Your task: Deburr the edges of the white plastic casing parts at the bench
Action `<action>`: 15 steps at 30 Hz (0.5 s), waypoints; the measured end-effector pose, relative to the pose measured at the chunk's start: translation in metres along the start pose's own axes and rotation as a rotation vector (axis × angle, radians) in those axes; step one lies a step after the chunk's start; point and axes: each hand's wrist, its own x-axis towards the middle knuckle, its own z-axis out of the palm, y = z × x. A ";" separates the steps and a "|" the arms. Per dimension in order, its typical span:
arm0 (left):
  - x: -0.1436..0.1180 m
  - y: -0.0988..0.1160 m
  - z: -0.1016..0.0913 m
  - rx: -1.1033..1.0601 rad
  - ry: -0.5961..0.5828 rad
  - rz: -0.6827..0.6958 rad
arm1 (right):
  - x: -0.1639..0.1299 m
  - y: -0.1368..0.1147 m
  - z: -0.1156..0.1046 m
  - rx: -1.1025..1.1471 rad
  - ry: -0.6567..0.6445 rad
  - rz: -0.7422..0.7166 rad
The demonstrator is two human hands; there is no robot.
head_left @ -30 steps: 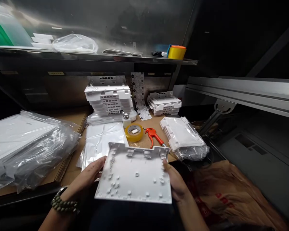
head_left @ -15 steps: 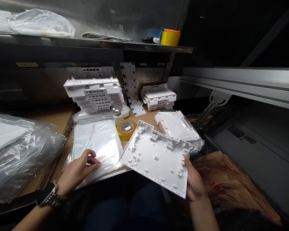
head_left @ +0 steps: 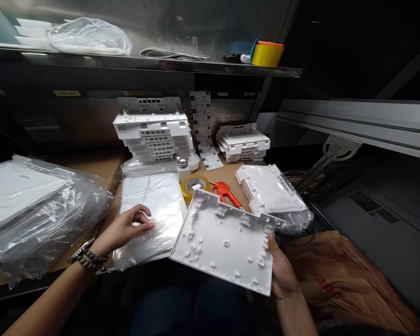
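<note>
My right hand (head_left: 283, 270) grips a white plastic housing panel (head_left: 227, 242) by its right edge, tilted in front of the bench. Its inner face, with small clips and posts, is turned up to me. My left hand (head_left: 128, 228) hovers at the pile of clear plastic bags (head_left: 164, 200), thumb and curled fingers apart, with nothing visible between them. Whether a fingertip touches the top bag is unclear. Behind the panel lie a roll of yellow tape (head_left: 187, 186) and a red-orange air blow gun (head_left: 227, 192), whose far end reaches down behind the panel's upper edge.
Stacked white housings (head_left: 154, 126) stand at the back, a smaller stack (head_left: 243, 142) right of them. A small bottle (head_left: 183, 171) and a label strip (head_left: 201, 126) are between. Bagged panels lie left (head_left: 24, 191) and right (head_left: 271, 189). A metal shelf (head_left: 182, 66) crosses above.
The view has swung left, so the bench appears further right. The panel sits lower against the bench, uncovering the red-orange blow gun. My left hand stays by the bags.
</note>
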 end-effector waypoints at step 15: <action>-0.013 0.052 0.025 0.208 -0.015 0.317 | -0.020 0.049 0.062 -0.166 -0.017 -0.342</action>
